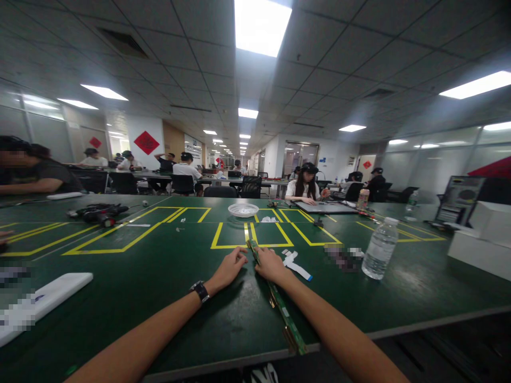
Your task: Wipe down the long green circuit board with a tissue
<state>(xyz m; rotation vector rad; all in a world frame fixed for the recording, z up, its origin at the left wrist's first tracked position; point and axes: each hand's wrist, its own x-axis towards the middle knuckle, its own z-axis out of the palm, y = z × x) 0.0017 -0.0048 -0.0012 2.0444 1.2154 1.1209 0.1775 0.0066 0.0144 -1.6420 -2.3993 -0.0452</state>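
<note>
A long, narrow green circuit board (284, 314) lies slantwise on the table, running from the front edge toward the middle, with copper-coloured tabs along its side. My right hand (271, 264) is wrapped over its far end and grips it. Just to the left of that end is my left hand (228, 270), its fingers bent and slightly apart, with nothing visible in them. A dark watch (199, 291) is on the left wrist. White ribbon strips (296, 264), one with a blue end, lie to the right of my right hand.
Beyond my hands, yellow tape outlines (227, 247) mark the green table (175, 324), and a white basket (243, 210) stands there. A water bottle (380, 249) is at right, white boxes (481, 250) farther right. Black cables (99, 213) lie left. A person (305, 186) sits opposite at a laptop.
</note>
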